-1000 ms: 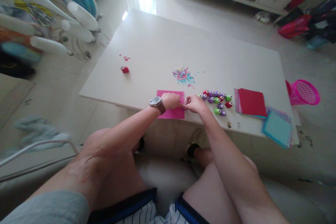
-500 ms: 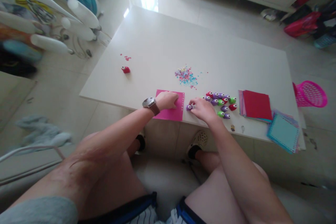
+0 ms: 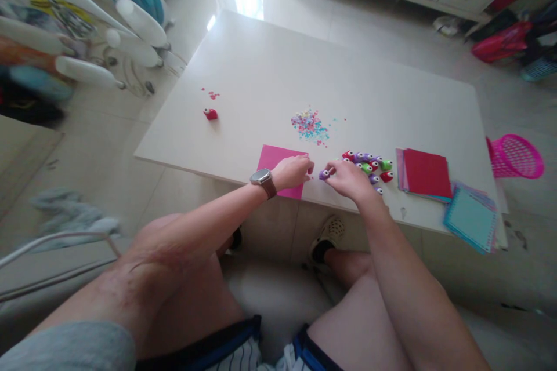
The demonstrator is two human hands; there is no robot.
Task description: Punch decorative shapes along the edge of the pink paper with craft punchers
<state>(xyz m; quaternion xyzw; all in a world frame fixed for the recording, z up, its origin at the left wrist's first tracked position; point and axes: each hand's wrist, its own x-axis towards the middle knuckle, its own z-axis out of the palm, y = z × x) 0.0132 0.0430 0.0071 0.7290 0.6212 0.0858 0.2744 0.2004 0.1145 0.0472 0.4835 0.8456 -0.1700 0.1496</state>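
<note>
A small purple punch (image 3: 324,174) sits pinched in the fingertips of the right hand (image 3: 348,178), just off the right edge of the pink paper sheet (image 3: 278,168) near the table's (image 3: 270,69) front edge. The left hand (image 3: 295,171) rests on that sheet's right side, fingers loosely curled, gripping nothing that shows. Judging by the heap of coloured punched bits (image 3: 310,126) farther back, a good deal of punching is done; the pink sheet looks largely whole. A cluster of other punches (image 3: 369,163) lies just right, then a paper stack (image 3: 424,173). One red punch (image 3: 211,114) stands well apart on the left.
</note>
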